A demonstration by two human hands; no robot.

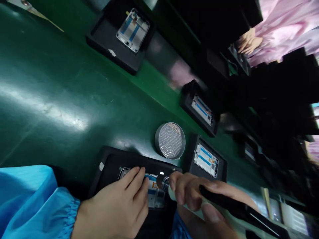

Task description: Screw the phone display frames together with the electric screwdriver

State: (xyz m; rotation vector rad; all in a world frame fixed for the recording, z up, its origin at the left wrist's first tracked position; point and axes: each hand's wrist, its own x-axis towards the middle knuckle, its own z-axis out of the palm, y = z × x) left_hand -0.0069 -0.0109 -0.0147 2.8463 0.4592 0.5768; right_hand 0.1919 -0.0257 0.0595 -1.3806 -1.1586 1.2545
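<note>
left hand [119,205] pressing phone frame [156,196] | right hand [196,197] gripping screwdriver [236,208] | tray sticker [101,166] unreadable

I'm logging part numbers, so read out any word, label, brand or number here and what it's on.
None can be read.
White sticker on the near tray: too small to read.
White tag on the far tray: likewise.
Phone frame under the left hand: no legible print.
Black tool in the right hand: no marking visible.

Dim, tilted view; glare streaks the green belt [57,109], right edge blurred dark
</note>
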